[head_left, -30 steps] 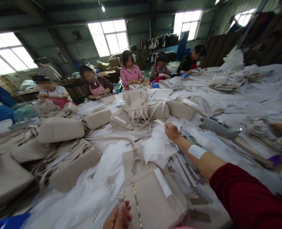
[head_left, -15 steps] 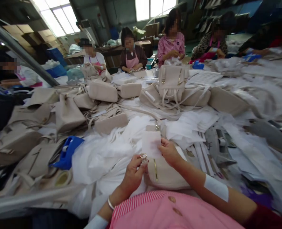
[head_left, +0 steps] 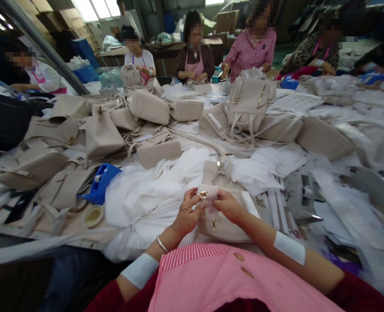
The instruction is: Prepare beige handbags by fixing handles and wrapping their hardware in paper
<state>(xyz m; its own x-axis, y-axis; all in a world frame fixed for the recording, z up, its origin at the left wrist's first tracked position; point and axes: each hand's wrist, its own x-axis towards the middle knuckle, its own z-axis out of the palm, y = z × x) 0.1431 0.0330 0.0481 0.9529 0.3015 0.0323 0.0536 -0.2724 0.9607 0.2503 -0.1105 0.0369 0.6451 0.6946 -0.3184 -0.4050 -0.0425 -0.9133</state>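
My left hand pinches a small gold metal buckle at its fingertips. My right hand pinches a small white paper sheet against that buckle. Both hands hover over a beige handbag that lies on the table right in front of me. White tissue sheets are heaped to the left of the bag.
Several beige bags and a backpack are piled across the table. A blue tape dispenser and a tape roll lie at the left. Scissors rest among papers at the right. Several people work on the far side.
My right hand drew back from a far reach with the white sheet and met my left hand at the buckle. The view dropped and swung left.
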